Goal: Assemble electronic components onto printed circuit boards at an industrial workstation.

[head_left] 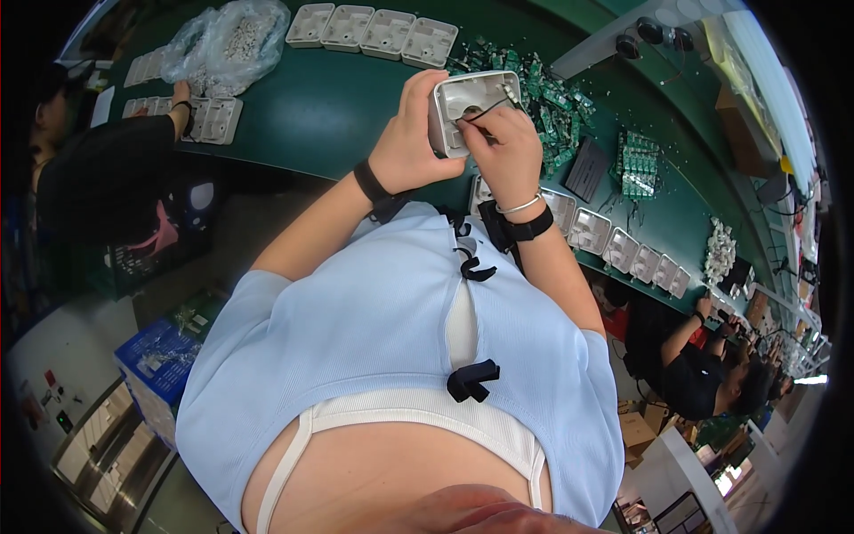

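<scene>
My left hand (402, 142) grips a white plastic housing (447, 93) by its left side and lower edge, holding it above the table with its hollow inside facing me. Over the opening, my right hand (511, 153) is closed in a pinch on a thin black wire (486, 113). A small green circuit board (511, 94) shows at the housing's upper right, by the wire's far end. The inner parts behind my right fingers are hidden.
Loose green circuit boards (556, 111) are heaped right of the housing. More housings stand in rows, at the far side (372, 34) and along the near edge (620, 249). A plastic bag (213, 49) of small white parts lies far left. Co-workers sit left (107, 169) and right (698, 378).
</scene>
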